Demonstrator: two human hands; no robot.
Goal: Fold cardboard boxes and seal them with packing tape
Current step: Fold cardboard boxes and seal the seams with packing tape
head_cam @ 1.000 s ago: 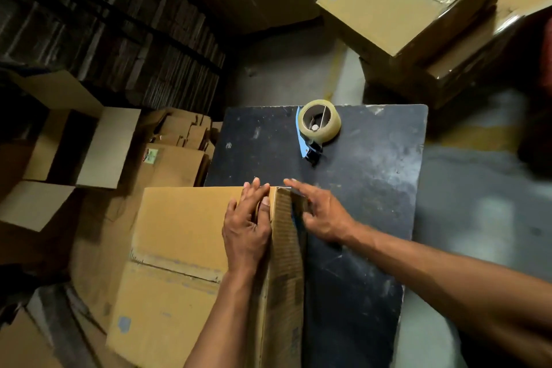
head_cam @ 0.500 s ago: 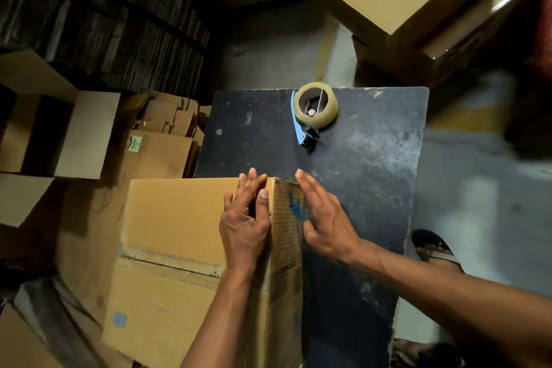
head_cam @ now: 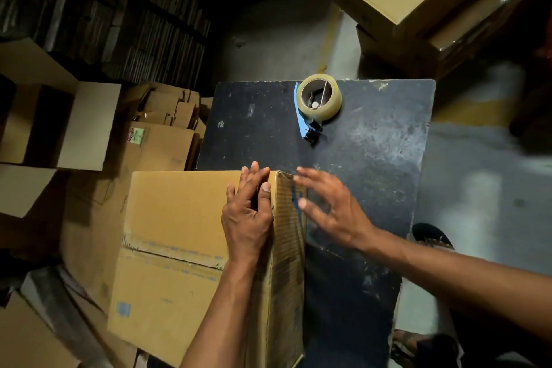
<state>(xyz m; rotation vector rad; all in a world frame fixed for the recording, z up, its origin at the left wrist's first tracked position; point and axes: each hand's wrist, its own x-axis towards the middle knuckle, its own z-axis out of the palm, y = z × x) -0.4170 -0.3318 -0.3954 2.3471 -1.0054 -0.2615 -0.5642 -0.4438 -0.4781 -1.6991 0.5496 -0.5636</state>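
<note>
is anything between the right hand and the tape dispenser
Nothing visible. The right hand hovers open beside the box, and only bare dark tabletop lies between it and the tape dispenser. The left hand rests on the box, off that path.

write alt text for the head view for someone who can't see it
Seen from above, the left hand presses flat on a cardboard box at its top edge, while the right hand hovers open beside the box's side. A tape dispenser lies farther back on the dark table.
</note>
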